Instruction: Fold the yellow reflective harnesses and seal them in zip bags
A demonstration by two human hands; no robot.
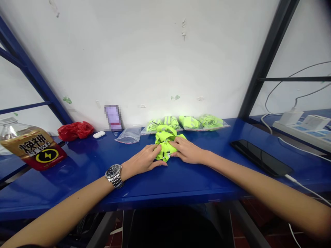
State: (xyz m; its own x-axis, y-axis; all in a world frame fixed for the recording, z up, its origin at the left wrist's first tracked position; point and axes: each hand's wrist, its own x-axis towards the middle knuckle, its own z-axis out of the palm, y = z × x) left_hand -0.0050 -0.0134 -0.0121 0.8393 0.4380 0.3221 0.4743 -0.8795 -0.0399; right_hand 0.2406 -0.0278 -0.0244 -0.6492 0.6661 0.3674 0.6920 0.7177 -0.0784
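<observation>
A crumpled neon yellow-green reflective vest (167, 148) lies on the blue table, bunched up between my two hands. From its left side my left hand (148, 156), with a metal watch on the wrist, grips the fabric with bent fingers, the thumb lying along the table. On the right edge, the fingers and thumb of my right hand (186, 150) close on the cloth. Just behind the vest are several clear bags (191, 123) packed with similar neon fabric with grey strips. A flat clear zip bag (128, 135) lies to the left, touched by neither hand.
On the left stand a large drink bottle (33, 146), a red plastic bag (75, 131) and a small white case (99, 134). A phone (113, 117) leans against the wall. To the right lie a black phone (261, 156) on a cable and a power strip (305, 129).
</observation>
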